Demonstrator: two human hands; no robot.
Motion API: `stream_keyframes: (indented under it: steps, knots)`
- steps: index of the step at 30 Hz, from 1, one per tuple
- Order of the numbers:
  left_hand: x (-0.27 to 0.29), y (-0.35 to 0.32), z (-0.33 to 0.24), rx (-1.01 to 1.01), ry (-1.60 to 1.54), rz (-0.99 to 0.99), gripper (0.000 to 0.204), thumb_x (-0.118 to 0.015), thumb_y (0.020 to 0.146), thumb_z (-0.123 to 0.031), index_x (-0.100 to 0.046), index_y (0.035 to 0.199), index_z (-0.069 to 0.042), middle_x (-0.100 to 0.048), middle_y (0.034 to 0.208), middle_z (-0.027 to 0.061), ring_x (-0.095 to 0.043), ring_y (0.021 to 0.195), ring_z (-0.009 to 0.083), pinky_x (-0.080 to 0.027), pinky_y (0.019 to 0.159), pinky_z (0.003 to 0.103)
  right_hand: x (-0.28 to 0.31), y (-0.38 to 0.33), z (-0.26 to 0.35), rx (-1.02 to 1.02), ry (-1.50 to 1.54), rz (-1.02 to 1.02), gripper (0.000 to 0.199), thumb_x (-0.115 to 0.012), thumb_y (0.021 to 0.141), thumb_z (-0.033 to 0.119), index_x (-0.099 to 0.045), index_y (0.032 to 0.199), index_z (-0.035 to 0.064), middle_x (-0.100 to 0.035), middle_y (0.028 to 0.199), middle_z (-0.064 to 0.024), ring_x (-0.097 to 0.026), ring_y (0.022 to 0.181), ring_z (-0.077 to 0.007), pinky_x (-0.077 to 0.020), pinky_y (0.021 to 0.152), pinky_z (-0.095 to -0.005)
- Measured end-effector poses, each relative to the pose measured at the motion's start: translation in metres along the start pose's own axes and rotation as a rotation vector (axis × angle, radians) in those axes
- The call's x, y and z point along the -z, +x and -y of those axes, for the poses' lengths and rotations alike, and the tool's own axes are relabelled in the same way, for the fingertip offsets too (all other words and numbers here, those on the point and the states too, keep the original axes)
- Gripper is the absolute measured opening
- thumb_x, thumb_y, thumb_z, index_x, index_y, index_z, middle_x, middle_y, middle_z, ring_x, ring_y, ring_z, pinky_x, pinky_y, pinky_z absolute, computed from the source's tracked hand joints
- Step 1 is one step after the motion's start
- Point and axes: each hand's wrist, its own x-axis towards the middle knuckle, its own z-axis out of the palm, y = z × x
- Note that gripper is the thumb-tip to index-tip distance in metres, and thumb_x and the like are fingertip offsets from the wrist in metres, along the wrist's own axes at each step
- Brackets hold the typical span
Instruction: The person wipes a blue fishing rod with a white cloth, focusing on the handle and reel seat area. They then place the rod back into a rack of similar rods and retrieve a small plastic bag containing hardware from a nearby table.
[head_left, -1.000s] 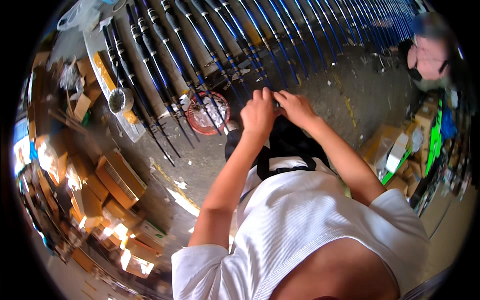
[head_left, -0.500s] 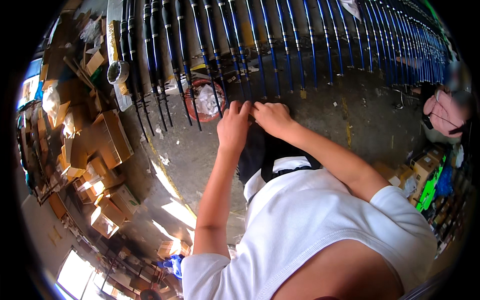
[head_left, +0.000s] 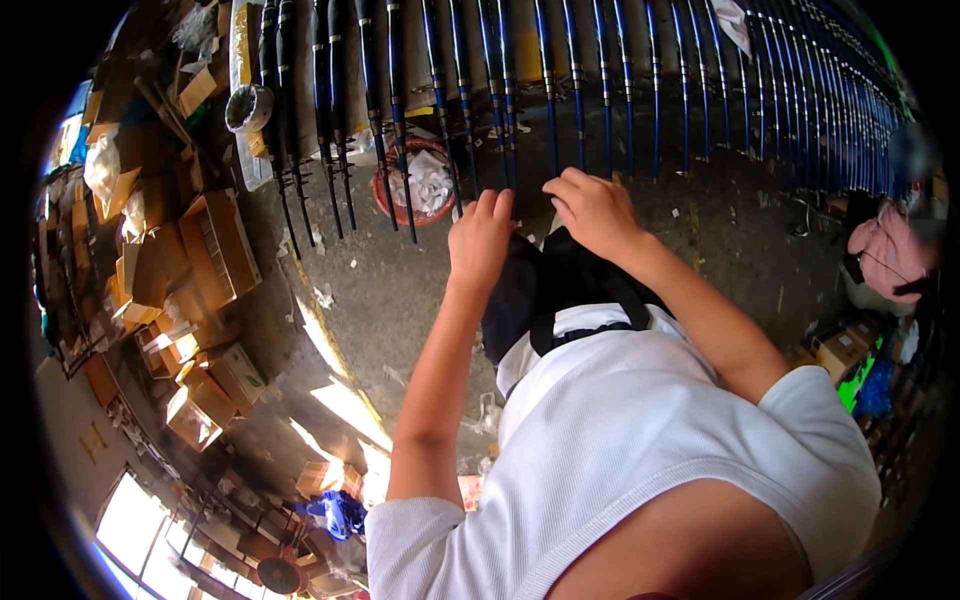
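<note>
My left hand (head_left: 480, 232) and right hand (head_left: 598, 210) at lower ends of blue rods (head_left: 548, 110), row running left-right, each rod's long axis pointing away from me. Right fingers curled on rod tip; left grip on rod: cannot tell. Right nearer.

Left hand (head_left: 480, 235) slid apart from right hand (head_left: 592, 208); head view swung, rods (head_left: 560, 90) seemingly straighter.

Open brown cardboard boxes (head_left: 215, 245) crowd the floor at the left, more brown boxes (head_left: 205, 400) below them; another carton (head_left: 835, 350) sits far right.
</note>
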Motion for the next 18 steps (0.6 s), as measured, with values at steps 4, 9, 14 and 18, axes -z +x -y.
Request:
stream_keyframes:
  steps: [4, 9, 14, 18]
  knots:
    - [0.003, 0.008, -0.001, -0.027, 0.021, 0.108, 0.034, -0.072, 0.071, -0.019, -0.058, 0.102, -0.015, -0.054, 0.091, 0.0036, -0.061, 0.084, 0.0249, -0.051, 0.061, 0.038, 0.002, 0.007, -0.005, -0.044, -0.058, -0.006, 0.014, -0.062, 0.081, 0.009, -0.064, 0.095, 0.0093, -0.059, 0.088, -0.0053, -0.063, 0.080, -0.0284, -0.0509, 0.067, -0.0387]
    - [-0.003, 0.007, 0.007, 0.047, 0.112, 0.208, 0.029, -0.070, 0.075, -0.020, -0.059, 0.100, -0.014, -0.054, 0.096, 0.0060, -0.062, 0.084, 0.0275, -0.051, 0.061, 0.041, 0.003, 0.014, -0.004, -0.139, -0.083, -0.027, 0.015, -0.061, 0.081, 0.010, -0.064, 0.096, 0.0096, -0.059, 0.090, -0.0049, -0.063, 0.082, -0.0290, -0.0508, 0.069, -0.0407]
    - [0.046, 0.024, -0.029, 0.128, -0.099, 0.135, 0.026, -0.064, 0.081, -0.015, -0.058, 0.107, -0.014, -0.053, 0.103, 0.0104, -0.062, 0.082, 0.0301, -0.051, 0.062, 0.042, 0.001, 0.018, -0.011, -0.226, -0.127, 0.024, 0.019, -0.058, 0.080, 0.007, -0.063, 0.098, 0.0080, -0.060, 0.087, -0.0088, -0.064, 0.082, -0.0298, -0.0521, 0.069, -0.0413]
    - [0.021, 0.043, -0.040, 0.028, -0.179, 0.231, 0.030, -0.059, 0.085, -0.015, -0.057, 0.114, -0.015, -0.057, 0.103, 0.0104, -0.063, 0.079, 0.0331, -0.051, 0.064, 0.043, 0.002, 0.023, -0.009, -0.277, -0.131, 0.115, 0.021, -0.056, 0.081, 0.007, -0.064, 0.100, 0.0099, -0.062, 0.089, -0.0088, -0.064, 0.084, -0.0315, -0.0516, 0.071, -0.0430]
